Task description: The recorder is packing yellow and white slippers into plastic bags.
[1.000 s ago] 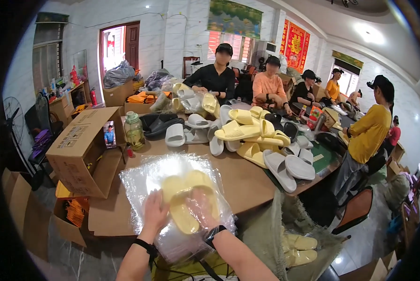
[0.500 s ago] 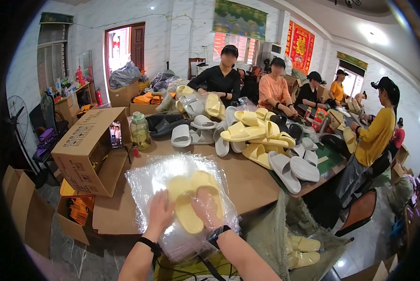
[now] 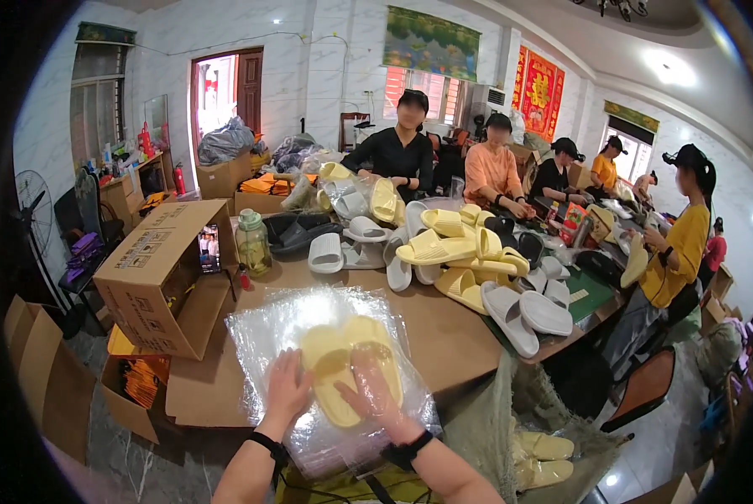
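Observation:
A pair of pale yellow slippers lies side by side on a stack of clear plastic bags at the table's near edge. Shiny clear film appears to cover the pair. Flat against the bags, my left hand is open, its fingertips beside the left slipper's outer edge. My right hand rests open over the right slipper, fingers stretched forward and thumb spread toward the left slipper. Whether those fingers lie under or on top of the film I cannot tell.
Loose yellow slippers, with grey and black ones, pile up beyond my right hand. An open cardboard box holding a phone stands left, near a glass jar. Below right, a sack holds bagged slippers. Several co-workers surround the table.
My right hand has drawn slightly back toward me, and its thumb has spread to the left. My left hand stays nearly in place. The co-worker in yellow at right has lowered a yellow slipper.

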Available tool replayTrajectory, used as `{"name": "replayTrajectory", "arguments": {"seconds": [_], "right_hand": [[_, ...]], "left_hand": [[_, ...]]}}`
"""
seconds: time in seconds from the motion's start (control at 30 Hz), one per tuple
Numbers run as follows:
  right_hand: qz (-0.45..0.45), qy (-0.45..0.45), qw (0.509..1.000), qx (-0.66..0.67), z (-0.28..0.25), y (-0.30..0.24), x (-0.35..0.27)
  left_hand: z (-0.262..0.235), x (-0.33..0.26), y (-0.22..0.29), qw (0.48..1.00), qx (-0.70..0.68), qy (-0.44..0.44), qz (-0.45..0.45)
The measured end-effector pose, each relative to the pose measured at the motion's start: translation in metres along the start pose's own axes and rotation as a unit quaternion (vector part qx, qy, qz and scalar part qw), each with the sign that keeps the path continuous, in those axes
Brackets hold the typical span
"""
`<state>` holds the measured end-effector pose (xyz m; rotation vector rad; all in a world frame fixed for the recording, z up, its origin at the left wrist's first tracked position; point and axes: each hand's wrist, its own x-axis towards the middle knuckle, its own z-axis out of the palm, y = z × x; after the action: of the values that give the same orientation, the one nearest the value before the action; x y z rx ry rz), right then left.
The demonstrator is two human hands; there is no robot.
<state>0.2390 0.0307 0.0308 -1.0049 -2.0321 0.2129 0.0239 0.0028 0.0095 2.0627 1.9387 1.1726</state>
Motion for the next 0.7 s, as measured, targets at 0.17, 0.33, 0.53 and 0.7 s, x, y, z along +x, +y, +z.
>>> {"name": "replayTrajectory", "arguments": {"seconds": [0.17, 0.33, 0.53, 0.7], "right_hand": [[0.006, -0.238, 0.966, 0.097, -0.069, -0.028, -0.06], [-0.052, -0.298, 0.795, 0.526, -0.211, -0.078, -0.04], [-0.518, -0.284, 0.373, 0.715, -0.272, -0.11, -0.025], [-0.483, -0.272, 0.493, 0.671, -0.264, -0.114, -0.026]], "left_hand": [[0.004, 0.0, -0.003, 1.0, 0.013, 0.005, 0.002], [0.003, 0.001, -0.005, 1.0, -0.003, 0.008, -0.013], [0.004, 0.004, -0.002, 1.0, -0.024, 0.007, -0.009], [0.005, -0.002, -0.005, 1.0, -0.006, 0.023, -0.002]]}}
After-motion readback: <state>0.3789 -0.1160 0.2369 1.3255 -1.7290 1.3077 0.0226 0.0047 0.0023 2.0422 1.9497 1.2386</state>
